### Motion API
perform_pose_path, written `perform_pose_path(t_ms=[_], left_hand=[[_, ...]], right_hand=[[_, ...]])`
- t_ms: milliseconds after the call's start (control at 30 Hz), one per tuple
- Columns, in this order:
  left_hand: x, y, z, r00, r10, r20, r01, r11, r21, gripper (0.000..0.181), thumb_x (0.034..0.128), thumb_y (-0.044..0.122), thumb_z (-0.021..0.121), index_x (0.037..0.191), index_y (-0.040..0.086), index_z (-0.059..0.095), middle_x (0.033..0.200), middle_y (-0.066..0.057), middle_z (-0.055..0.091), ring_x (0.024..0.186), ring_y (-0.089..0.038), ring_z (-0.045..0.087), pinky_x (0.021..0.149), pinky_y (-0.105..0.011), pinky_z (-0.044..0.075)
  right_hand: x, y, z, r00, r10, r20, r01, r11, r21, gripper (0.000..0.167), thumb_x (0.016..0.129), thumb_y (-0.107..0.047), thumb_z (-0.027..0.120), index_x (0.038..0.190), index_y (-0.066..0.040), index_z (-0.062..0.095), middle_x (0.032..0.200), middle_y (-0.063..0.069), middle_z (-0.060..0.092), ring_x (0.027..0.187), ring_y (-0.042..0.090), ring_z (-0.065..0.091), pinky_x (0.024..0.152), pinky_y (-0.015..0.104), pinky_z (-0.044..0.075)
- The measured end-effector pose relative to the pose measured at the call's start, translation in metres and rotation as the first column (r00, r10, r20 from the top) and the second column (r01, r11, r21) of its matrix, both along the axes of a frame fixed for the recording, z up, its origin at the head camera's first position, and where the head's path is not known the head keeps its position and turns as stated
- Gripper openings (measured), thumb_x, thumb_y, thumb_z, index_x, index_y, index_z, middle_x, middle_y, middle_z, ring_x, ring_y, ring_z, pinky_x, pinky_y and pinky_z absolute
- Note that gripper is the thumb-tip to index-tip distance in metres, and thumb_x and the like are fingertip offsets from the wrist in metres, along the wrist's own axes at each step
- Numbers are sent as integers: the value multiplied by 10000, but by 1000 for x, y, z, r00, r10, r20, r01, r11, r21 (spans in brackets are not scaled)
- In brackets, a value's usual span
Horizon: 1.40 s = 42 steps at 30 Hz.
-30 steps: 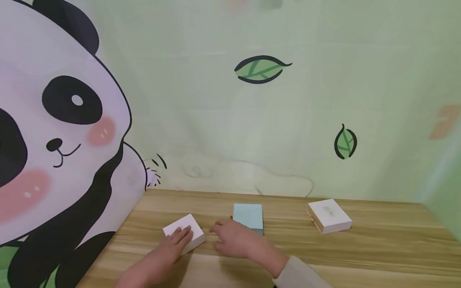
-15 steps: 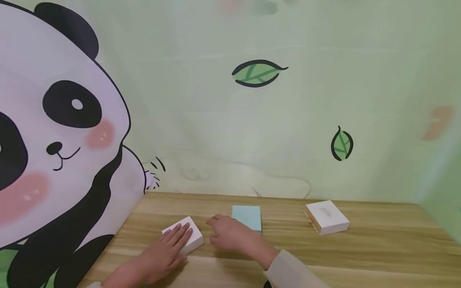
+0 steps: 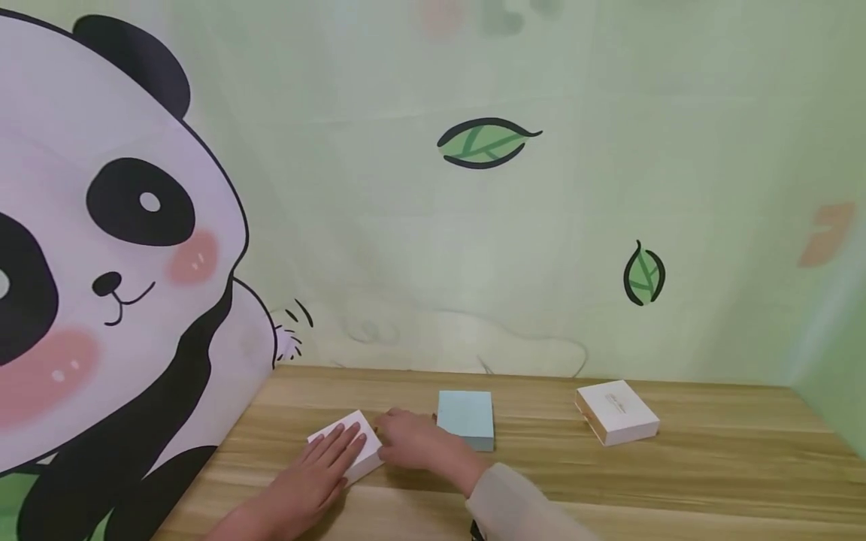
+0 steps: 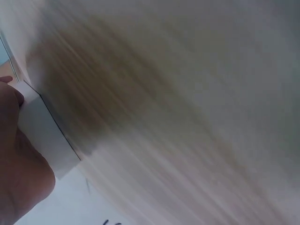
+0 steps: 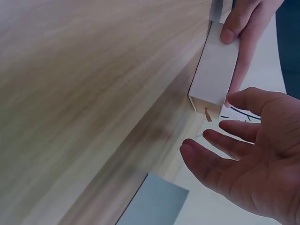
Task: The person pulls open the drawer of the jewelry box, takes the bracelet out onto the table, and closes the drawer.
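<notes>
Pale green wall (image 3: pixel 541 225) at the back, smooth with faint creases, printed with a large panda (image 3: pixel 135 263) and two black-edged leaves. Tabletop (image 3: pixel 710 481): wood grain, streaks running mostly lengthwise. Clock face centred, head view, on the blue box (image 3: pixel 465 417), a flat square block with a matt-looking lid. Panda at 10 o'clock; leaves at 12 and 2.

Left hand (image 3: pixel 304 481): comes in from 8 o'clock, palm down, fingers straight and slightly parted across the top of the white box; thumb rests against its near side. It presses without curling round.

Right hand (image 3: pixel 422 443): reaches in from 5 o'clock out of a light sleeve (image 3: pixel 524 507); fingers apart and loosely bent, nothing in them. Fingertips just beside the box's end; contact cannot be told.

White box (image 5: pixel 211 70): between 8 and 9 o'clock, flat on the table, set askew. Plain white sides, tan end with a small brown tab (image 5: pixel 208 115). Printed box (image 3: pixel 617 413), white with small lettering, at 3 o'clock, well apart.
</notes>
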State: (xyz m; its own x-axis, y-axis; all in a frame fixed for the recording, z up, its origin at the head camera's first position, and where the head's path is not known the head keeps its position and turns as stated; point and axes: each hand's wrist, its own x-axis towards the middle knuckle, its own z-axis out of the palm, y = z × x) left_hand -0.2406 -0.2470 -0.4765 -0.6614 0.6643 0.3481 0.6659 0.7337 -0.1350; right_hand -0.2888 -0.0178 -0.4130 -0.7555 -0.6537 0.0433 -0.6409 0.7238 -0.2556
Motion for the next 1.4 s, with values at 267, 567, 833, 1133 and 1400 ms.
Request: perform_pose_path(t_ms=[267,567,833,1133,1400], left_hand=[[-4,-8,8,996,-74,42,75,997,-5,636,930,16,593,1538,31,406,1596,-142,397,1432,-375,411,1209,-222,-71],[-6,6,17,986,-3,167,-4,999,42,516,980,57,574,1481,-13,475,1594,-155,396,1437,-398,399,1106,-572,391],[-5,25,8,996,58,74,-60,998,27,611,1003,272,604,1486,-65,442,1554,-209,437,1429,-404,411,1120,-550,383],[-17,14,10,999,-40,-10,39,998,-59,625,975,210,655,1504,-37,430,1571,-181,423,1420,-384,429,1091,-539,426],[-13,17,18,992,2,123,5,999,-54,608,912,47,636,1469,-92,436,1579,-214,386,1440,-407,391,1129,-549,380]], right_hand=[[1,-8,-3,994,12,107,-7,999,-47,261,940,-152,684,1183,-56,687,881,-19,654,725,80,511,679,217,463],[-6,-12,-9,999,-11,41,11,1000,8,122,965,-159,650,1022,-69,711,805,-11,641,698,111,516,673,248,472],[-4,-15,-9,997,-57,-51,58,998,30,141,989,-169,629,949,-84,734,799,37,700,648,121,552,589,254,473],[-8,-15,-1,995,-86,-51,91,991,101,181,990,-213,657,878,-114,758,714,-24,635,621,108,508,564,218,425],[-10,-17,-7,996,-58,-69,64,994,85,139,966,-236,703,917,-156,806,787,-73,704,670,78,512,651,200,457]])
